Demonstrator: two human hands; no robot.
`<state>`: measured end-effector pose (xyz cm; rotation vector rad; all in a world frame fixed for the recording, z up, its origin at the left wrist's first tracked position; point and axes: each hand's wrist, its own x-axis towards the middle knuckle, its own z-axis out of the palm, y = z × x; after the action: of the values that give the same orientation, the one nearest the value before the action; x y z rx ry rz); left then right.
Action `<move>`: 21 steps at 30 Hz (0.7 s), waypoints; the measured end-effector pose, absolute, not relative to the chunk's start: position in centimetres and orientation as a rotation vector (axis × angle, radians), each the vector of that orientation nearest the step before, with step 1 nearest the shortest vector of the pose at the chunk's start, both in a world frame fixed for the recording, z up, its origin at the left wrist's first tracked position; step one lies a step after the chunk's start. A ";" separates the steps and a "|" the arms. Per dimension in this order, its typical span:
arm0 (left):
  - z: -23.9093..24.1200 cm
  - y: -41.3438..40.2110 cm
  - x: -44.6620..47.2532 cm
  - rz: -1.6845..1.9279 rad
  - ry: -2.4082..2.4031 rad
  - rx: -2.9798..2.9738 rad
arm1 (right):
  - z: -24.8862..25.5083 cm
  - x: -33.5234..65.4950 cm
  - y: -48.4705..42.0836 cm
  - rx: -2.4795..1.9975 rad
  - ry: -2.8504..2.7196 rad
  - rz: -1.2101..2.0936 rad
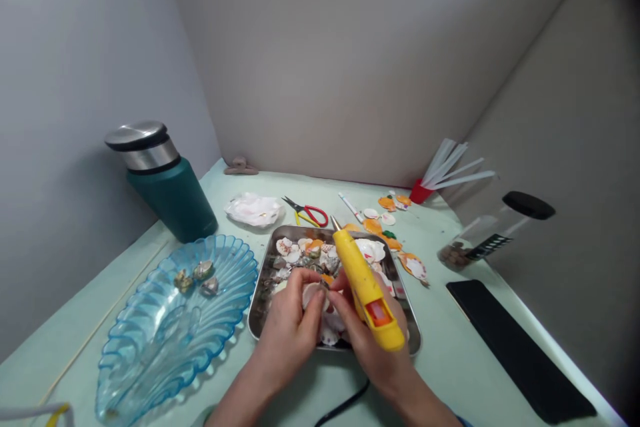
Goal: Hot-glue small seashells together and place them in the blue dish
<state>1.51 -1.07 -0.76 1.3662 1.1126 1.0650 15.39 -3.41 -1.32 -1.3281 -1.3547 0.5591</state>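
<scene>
Over the metal tray (256, 320), my left hand (289, 317) pinches a white shell (311, 291) between thumb and fingers. My right hand (373, 340) is closed around a yellow hot glue gun (361, 271), whose nozzle points up and away from me. The right fingertips meet the left ones at the shell's edge; a small dark piece shows there, too little of it to name. Several loose shells (329, 335) in white, orange and brown fill the tray beneath. A black cord (345, 405) runs below my right hand.
A blue glass dish (175, 340) with several small shells stands left, near a teal bottle (173, 197). Behind the tray lie a white bundle (255, 209), scissors (307, 213) and a marker (351, 207). Rightward are orange shells (414, 265), glue sticks (445, 163), a jar (493, 233) and a black slab (515, 347).
</scene>
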 end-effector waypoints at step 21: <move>-0.5 -0.8 1.6 0.954 1.264 1.622 | -1.6 14.9 -3.1 -1.284 -0.995 0.852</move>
<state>1.62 -0.84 -0.55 1.6224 1.2636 0.9536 14.85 -3.08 -1.59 -1.2838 -0.9948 0.8525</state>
